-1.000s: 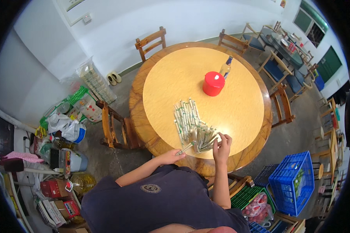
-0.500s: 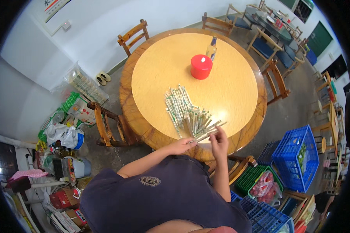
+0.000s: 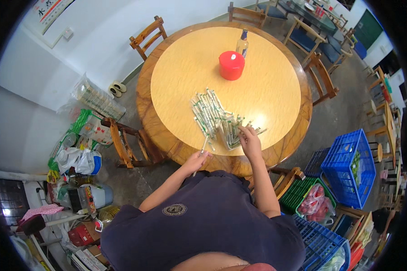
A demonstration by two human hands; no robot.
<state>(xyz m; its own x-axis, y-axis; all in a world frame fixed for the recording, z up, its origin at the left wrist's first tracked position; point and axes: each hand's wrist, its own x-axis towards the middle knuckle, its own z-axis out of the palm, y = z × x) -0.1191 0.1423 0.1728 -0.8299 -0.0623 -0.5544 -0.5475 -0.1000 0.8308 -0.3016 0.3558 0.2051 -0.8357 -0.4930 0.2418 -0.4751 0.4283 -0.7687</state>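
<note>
On the round table lie many thin, paper-wrapped chopsticks with green marks. The left part of them forms a loose pile [image 3: 206, 110]. More chopsticks [image 3: 231, 131] stand close together to the right, in what looks like a clear container with a pale edge. My left hand [image 3: 198, 161] is closed at the table's near edge around a slim wrapped pair of chopsticks [image 3: 205, 143], which pokes up past the fingers. My right hand [image 3: 250, 141] has its fingers pinched together at the right side of the upright chopsticks. What its fingertips grip is partly hidden.
A red round container [image 3: 232, 66] and a glass bottle [image 3: 242, 43] stand farther back on the wooden table [image 3: 276, 58]. Wooden chairs [image 3: 149, 36] ring it. Blue crates [image 3: 349, 167] and a green crate [image 3: 298, 201] sit at the right; bags and jugs crowd the left.
My hands have moved apart: the left back and to the left with chopsticks, the right forward onto the upright chopsticks. The sticks that were held between both hands are no longer there.
</note>
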